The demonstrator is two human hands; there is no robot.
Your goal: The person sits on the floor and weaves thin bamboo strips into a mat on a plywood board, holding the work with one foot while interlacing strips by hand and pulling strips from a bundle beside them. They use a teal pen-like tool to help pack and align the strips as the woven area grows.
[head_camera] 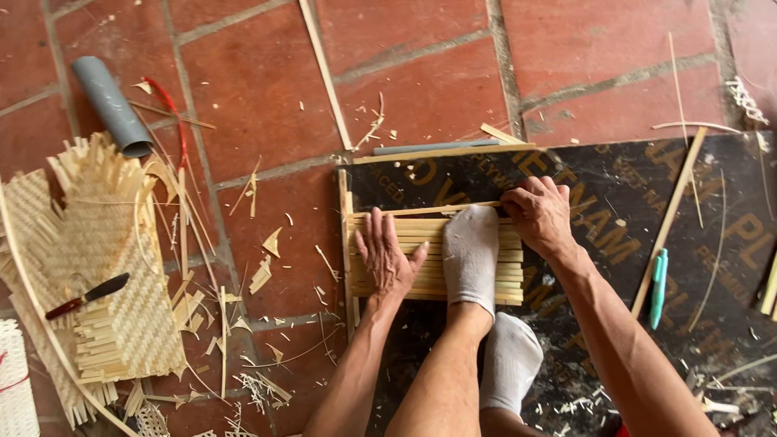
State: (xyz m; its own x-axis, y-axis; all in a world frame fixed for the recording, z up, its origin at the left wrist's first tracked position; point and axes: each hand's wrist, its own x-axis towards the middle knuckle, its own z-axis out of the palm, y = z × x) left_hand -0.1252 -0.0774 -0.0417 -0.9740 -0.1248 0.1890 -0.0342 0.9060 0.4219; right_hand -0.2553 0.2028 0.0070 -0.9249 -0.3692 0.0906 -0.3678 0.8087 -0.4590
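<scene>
Red clay tiles are making up the floor [267, 81], and a dark printed board [615, 267] is lying over them under the person's legs. Nearest the camera, a second socked foot [508, 360] is resting on the board, and bamboo shavings are lying scattered around it. Just beyond, a foot in a white sock [471, 255] is pressing down on a flat row of bamboo strips [421, 279] lying side by side on the board. The left hand [387, 255] is lying palm-down on those strips with fingers spread and flat, pressing rather than gripping, just left of the sock. The right hand [541, 214] is sitting at the row's upper right corner with fingers curled down onto the top strip [437, 209]; whether it is pinching that strip or only pushing on it cannot be told. An upright strip [346, 243] is bordering the row on its left edge. To the right, a turquoise pen [659, 287] is lying on the board beside a long slat [670, 218]. Far left, a woven bamboo mat [89, 275] is lying on the tiles with a red-handled knife [87, 296] on top, and farther back a grey pipe piece [112, 105] is resting beside a red cord [174, 113]
</scene>
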